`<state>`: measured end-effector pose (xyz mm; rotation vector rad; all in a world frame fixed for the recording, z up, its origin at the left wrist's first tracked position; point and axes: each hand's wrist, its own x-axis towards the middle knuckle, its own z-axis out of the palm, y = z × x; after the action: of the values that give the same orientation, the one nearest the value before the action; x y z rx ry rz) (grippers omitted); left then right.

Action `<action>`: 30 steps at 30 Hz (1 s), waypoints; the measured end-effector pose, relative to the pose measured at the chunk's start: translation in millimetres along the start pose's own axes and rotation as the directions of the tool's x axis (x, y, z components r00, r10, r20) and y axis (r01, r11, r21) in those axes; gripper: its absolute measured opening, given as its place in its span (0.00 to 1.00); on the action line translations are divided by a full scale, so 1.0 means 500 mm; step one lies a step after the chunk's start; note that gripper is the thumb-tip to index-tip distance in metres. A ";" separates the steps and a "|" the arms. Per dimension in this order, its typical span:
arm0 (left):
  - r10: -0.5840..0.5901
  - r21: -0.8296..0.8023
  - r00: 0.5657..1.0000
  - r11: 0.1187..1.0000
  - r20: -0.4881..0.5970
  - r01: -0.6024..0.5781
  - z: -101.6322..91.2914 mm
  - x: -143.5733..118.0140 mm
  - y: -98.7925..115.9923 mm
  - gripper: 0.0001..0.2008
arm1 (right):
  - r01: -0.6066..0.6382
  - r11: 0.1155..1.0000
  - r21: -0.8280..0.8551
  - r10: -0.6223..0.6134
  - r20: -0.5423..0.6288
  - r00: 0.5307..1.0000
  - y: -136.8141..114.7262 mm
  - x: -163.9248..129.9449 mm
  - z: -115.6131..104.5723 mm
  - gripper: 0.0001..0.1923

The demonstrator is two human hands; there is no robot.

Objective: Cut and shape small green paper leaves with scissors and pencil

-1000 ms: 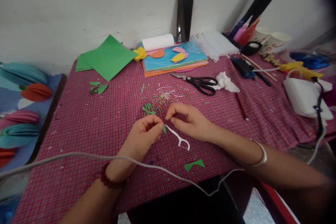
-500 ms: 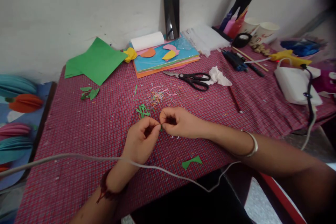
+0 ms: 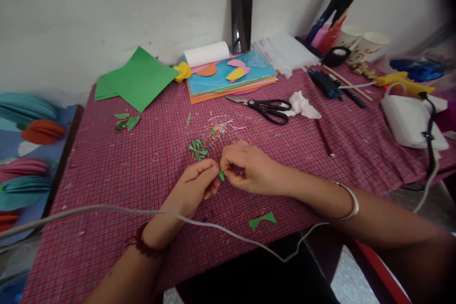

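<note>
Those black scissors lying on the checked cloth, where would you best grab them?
Probably by the black handle loops of the scissors, coming from the right and above: the loops point right toward the crumpled tissue, while the bare blades point left toward the paper stack.

Craft things spread over the tabletop

Paper stack at the back edge, phone upright behind it; scissors in front; folded sheet toward the back left corner; cups at the back right corner.

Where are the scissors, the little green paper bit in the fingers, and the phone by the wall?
scissors (image 3: 268, 107): head view, on the black handles.
green paper bit (image 3: 221, 175): head view, on the part showing between the fingertips.
phone (image 3: 241, 19): head view, on the middle of its dark screen.
</note>
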<state>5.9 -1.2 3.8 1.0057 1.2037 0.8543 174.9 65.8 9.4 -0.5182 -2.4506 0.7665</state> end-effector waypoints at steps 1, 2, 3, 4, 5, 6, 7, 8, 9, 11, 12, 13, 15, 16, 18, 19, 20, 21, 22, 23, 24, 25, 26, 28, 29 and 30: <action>0.001 -0.008 1.000 1.000 0.001 -0.001 0.000 0.000 0.000 0.13 | 0.032 0.999 -0.034 -0.032 0.003 0.999 -0.002 0.000 -0.003 0.06; 0.003 -0.014 1.000 1.000 0.003 -0.003 -0.001 -0.001 0.001 0.12 | 0.062 0.996 -0.071 -0.062 0.004 0.998 -0.005 0.001 -0.006 0.06; 0.005 -0.020 1.000 1.000 0.006 -0.005 -0.001 -0.001 0.001 0.11 | 0.090 0.990 -0.106 -0.090 0.007 0.996 -0.007 0.001 -0.009 0.06; 0.009 -0.024 1.000 1.000 0.011 -0.008 -0.001 -0.001 0.000 0.10 | 0.114 0.983 -0.141 -0.114 0.010 0.993 -0.009 0.001 -0.010 0.05; 0.014 -0.027 1.000 1.000 0.015 -0.014 -0.001 -0.001 0.000 0.08 | 0.134 0.976 -0.172 -0.134 0.013 0.991 -0.011 0.001 -0.012 0.05; 0.020 -0.024 1.000 1.000 0.018 -0.019 -0.001 -0.001 0.000 0.07 | 0.148 0.969 -0.196 -0.148 0.016 0.989 -0.012 0.002 -0.012 0.05; 0.026 -0.015 0.999 1.000 0.021 -0.026 -0.002 0.000 -0.001 0.07 | 0.156 0.964 -0.213 -0.157 0.015 0.988 -0.013 0.002 -0.012 0.05; 0.033 -0.001 0.999 0.999 0.026 -0.033 -0.002 0.000 -0.001 0.07 | 0.155 0.963 -0.220 -0.157 0.009 0.988 -0.013 0.002 -0.011 0.05; 0.038 0.014 0.999 0.999 0.032 -0.038 -0.002 0.000 -0.001 0.07 | 0.145 0.967 -0.210 -0.149 -0.002 0.989 -0.013 0.002 -0.010 0.06; 0.034 0.018 0.999 0.999 0.041 -0.035 -0.001 0.000 0.000 0.07 | 0.096 0.985 -0.142 -0.101 -0.025 0.995 -0.013 0.002 -0.007 0.06; 0.021 0.000 0.999 1.000 0.044 -0.021 0.000 0.000 0.001 0.08 | 0.059 0.995 -0.085 -0.062 -0.032 0.998 -0.013 0.002 -0.006 0.06; 0.003 -0.030 0.999 1.000 0.048 -0.001 0.001 -0.001 0.002 0.08 | 0.016 1.000 -0.011 -0.016 -0.030 0.999 -0.013 0.001 -0.005 0.06; -0.032 -0.100 0.998 0.994 0.056 0.037 0.004 -0.001 0.005 0.09 | -0.081 0.981 0.175 0.083 -0.003 0.997 -0.014 0.000 -0.005 0.06; -0.040 -0.126 0.998 0.991 0.057 0.047 0.005 -0.001 0.007 0.09 | -0.129 0.954 0.272 0.130 0.017 0.991 -0.015 -0.001 -0.005 0.05; -0.036 -0.156 0.998 0.987 0.043 0.042 0.005 -0.001 0.012 0.10 | -0.211 0.875 0.436 0.204 0.062 0.977 -0.017 -0.002 -0.006 0.05; -0.031 -0.161 0.999 0.986 0.030 0.035 0.005 -0.001 0.015 0.10 | -0.241 0.836 0.493 0.232 0.080 0.969 -0.018 -0.002 -0.006 0.05; -0.026 -0.162 1.000 0.986 0.016 0.029 0.004 -0.001 0.017 0.09 | -0.265 0.802 0.535 0.255 0.094 0.962 -0.018 -0.002 -0.006 0.05; -0.023 -0.162 1.000 0.987 0.006 0.024 0.004 -0.001 0.020 0.09 | -0.283 0.773 0.568 0.271 0.107 0.956 -0.019 -0.002 -0.005 0.04; -0.021 -0.161 1.000 0.987 0.001 0.020 0.003 -0.001 0.022 0.09 | -0.293 0.748 0.596 0.280 0.117 0.953 -0.019 -0.001 -0.004 0.03; -0.019 -0.162 1.000 0.987 0.000 0.019 0.003 -0.002 0.024 0.08 | -0.292 0.728 0.620 0.279 0.121 0.953 -0.018 -0.001 -0.004 0.02; -0.022 -0.168 1.000 0.986 0.004 0.022 0.002 -0.002 0.025 0.08 | -0.283 0.715 0.639 0.272 0.119 0.955 -0.017 -0.001 -0.003 0.02; -0.029 -0.181 1.000 0.983 0.010 0.030 0.001 -0.003 0.025 0.08 | -0.264 0.712 0.650 0.256 0.109 0.960 -0.015 -0.001 -0.003 0.02; -0.041 -0.200 0.999 0.979 0.021 0.044 0.001 -0.003 0.025 0.08 | -0.238 0.722 0.650 0.236 0.092 0.967 -0.014 -0.001 -0.003 0.03; -0.075 -0.249 0.996 0.965 0.048 0.085 -0.002 -0.005 0.024 0.07 | -0.161 0.787 0.596 0.170 0.042 0.985 -0.009 -0.001 -0.005 0.04; -0.088 -0.274 0.994 0.956 0.064 0.103 -0.003 -0.005 0.024 0.07 | -0.117 0.831 0.544 0.127 0.018 0.992 -0.007 -0.001 -0.007 0.05; -0.098 -0.295 0.992 0.948 0.079 0.117 -0.004 -0.005 0.023 0.06 | -0.070 0.874 0.481 0.081 -0.001 0.997 -0.005 -0.001 -0.009 0.06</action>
<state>3.3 0.6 15.2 0.7090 1.0286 0.8813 177.4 65.4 14.0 -0.4234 -2.1132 1.3457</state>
